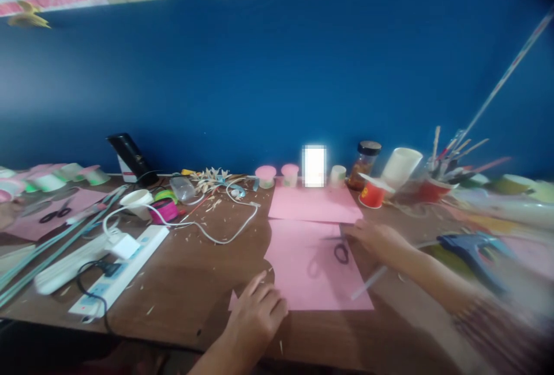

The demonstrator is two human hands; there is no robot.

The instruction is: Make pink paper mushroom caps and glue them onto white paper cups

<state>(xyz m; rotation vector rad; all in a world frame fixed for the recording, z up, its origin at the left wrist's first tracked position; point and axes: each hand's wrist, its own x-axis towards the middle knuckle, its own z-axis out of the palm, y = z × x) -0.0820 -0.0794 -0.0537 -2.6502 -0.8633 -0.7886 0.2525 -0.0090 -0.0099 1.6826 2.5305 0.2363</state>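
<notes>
A sheet of pink paper [303, 282] with a wavy cut left edge lies on the brown table in front of me. My left hand [259, 311] rests at its lower left edge, palm down, fingers loosely bent and a little apart. A small pink paper scrap [232, 301] shows beside that hand. Dark-handled scissors [341, 254] are over the sheet's right side, their shadow falling to the left. My right hand [372, 237] reaches in beside them; its fingers are blurred, and whether they grip the scissors is unclear. A second pink sheet [314, 202] lies beyond.
A white power strip [125, 271] with cables sits left. Pink-topped cups [265, 176], a dark-lidded jar [366, 164] and a red cup [371, 195] line the wall. At right lies a blue glue gun [471, 251]. Another person's hand [8, 213] shows at far left.
</notes>
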